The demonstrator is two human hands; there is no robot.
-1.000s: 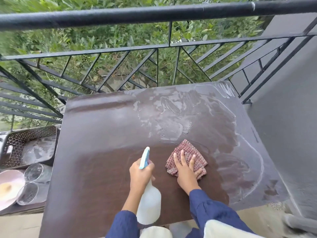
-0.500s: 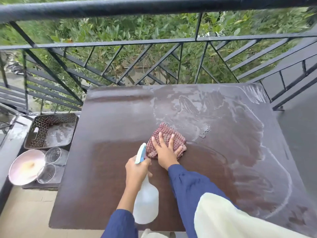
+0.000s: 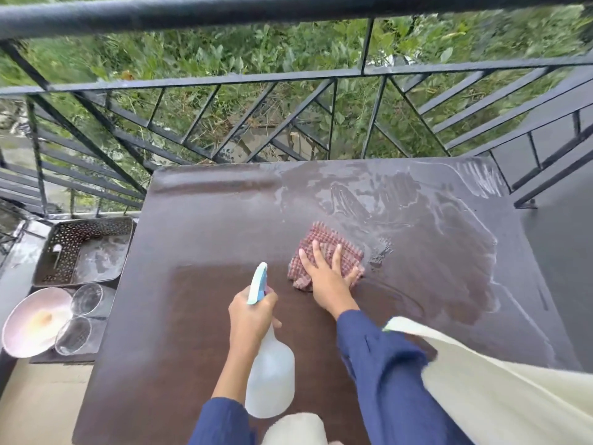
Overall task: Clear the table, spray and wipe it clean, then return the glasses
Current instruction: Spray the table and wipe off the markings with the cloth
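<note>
A dark brown table (image 3: 199, 220) fills the middle of the view, wet and streaky over its far right half. My right hand (image 3: 324, 277) presses flat on a folded red checked cloth (image 3: 330, 245) near the table's centre. A white spray bottle (image 3: 269, 377) with a light blue trigger is gripped at its neck by my left hand (image 3: 250, 319), above the table's near part. Two clear glasses (image 3: 86, 298) (image 3: 73, 335) stand on a low surface left of the table.
Left of the table sit a dark perforated tray (image 3: 51, 258) and a pale pink bowl (image 3: 35, 319) beside the glasses. A black metal railing (image 3: 288, 78) runs right behind the table, with greenery beyond. A grey wall (image 3: 564, 252) is at the right.
My right hand has slid the cloth away from me and leftward, towards the table's centre. My left hand keeps holding the spray bottle. The view has shifted left.
</note>
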